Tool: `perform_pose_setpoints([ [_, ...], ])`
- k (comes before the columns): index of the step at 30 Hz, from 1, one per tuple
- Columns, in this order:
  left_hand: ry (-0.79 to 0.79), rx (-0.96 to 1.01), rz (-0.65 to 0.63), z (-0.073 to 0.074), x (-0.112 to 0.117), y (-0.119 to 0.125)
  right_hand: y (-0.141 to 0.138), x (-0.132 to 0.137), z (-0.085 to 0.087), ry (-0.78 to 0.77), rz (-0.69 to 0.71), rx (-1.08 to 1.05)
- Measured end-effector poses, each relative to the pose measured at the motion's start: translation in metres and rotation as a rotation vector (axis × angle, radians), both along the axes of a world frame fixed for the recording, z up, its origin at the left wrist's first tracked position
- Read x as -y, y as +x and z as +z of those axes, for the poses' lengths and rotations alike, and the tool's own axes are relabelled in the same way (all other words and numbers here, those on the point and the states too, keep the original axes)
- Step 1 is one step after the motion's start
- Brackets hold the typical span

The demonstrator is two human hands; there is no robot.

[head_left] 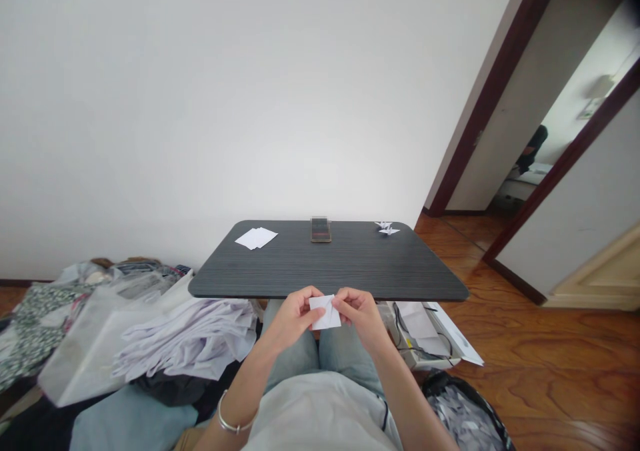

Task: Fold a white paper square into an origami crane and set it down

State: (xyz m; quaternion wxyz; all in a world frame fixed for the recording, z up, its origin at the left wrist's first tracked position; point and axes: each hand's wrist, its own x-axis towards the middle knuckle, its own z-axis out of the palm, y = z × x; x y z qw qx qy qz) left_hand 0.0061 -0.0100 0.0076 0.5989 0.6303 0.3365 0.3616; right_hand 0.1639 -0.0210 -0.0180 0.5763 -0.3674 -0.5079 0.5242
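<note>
A small folded square of white paper (327,314) is held between my two hands, over my lap just in front of the table's near edge. My left hand (299,312) pinches its left side, thumb on top. At the upper right corner, the fingers of my right hand (356,308) are closed on the paper. A crease runs across its face near the right thumb. On the dark table (320,271), white paper sheets (257,238) lie at the left and folded paper cranes (389,230) sit at the far right.
A small dark stand or device (321,230) stands at the table's back middle. Heaped clothes and fabric (190,338) lie at the left. To the right are an open box (425,338) with cables and a black bag (467,414) of paper pieces. A person (533,150) is beyond the doorway.
</note>
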Motion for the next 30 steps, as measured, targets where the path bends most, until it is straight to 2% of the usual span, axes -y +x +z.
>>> perform_pose_setpoints([
  [6, 0.009, 0.023, 0.007, -0.002, 0.000, 0.000, -0.002, 0.001, 0.003, 0.006, -0.034, -0.015],
  [12, 0.098, 0.113, 0.140, -0.005, 0.003, 0.007, -0.009, 0.002, 0.000, -0.018, -0.145, -0.082],
  [17, 0.213, 0.045, 0.245, -0.006, 0.003, 0.010, -0.009, 0.003, 0.000, -0.022, -0.146, -0.139],
  [26, 0.386, -0.198, 0.285, -0.002, 0.001, 0.004, -0.001, -0.001, 0.002, -0.027, -0.071, -0.073],
  [30, 0.353, -0.205, 0.286, -0.001, 0.003, 0.006, -0.003, 0.001, 0.003, -0.022, -0.090, -0.064],
])
